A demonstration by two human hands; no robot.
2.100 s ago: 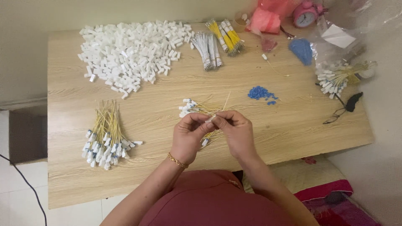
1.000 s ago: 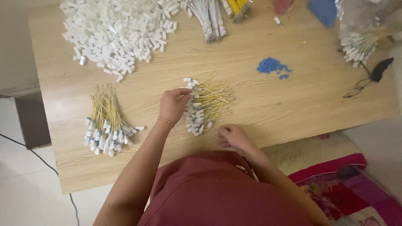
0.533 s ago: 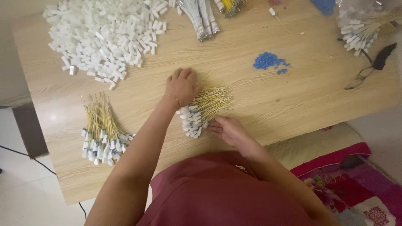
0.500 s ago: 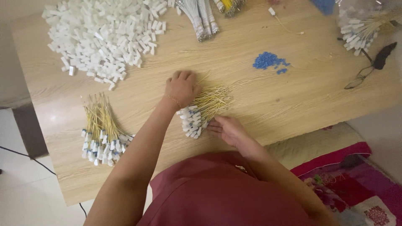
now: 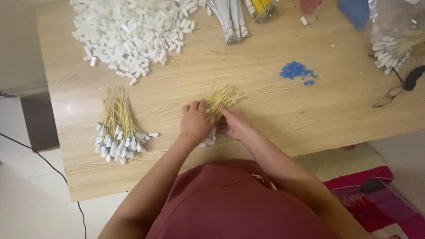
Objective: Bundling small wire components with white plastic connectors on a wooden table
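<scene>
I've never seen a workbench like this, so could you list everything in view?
Wire bundle in hand: one, yellow with white ends, table centre.
Finished bundle: one, yellow and white, left.
Plastic connectors: a heap, white, top left.
Wire bunches: several, grey and yellow, top centre.
Small pieces: a cluster, blue, right of centre.
Bagged wires: one bag, clear, top right.
Table: one, light wood.
Left hand, right hand: gathering the centre bundle.

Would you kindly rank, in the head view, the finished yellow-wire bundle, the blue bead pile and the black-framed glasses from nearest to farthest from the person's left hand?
1. Finished yellow-wire bundle, on the table just left of the left hand.
2. Blue bead pile, up and to the right.
3. Black-framed glasses, at the table's far right edge.
</scene>
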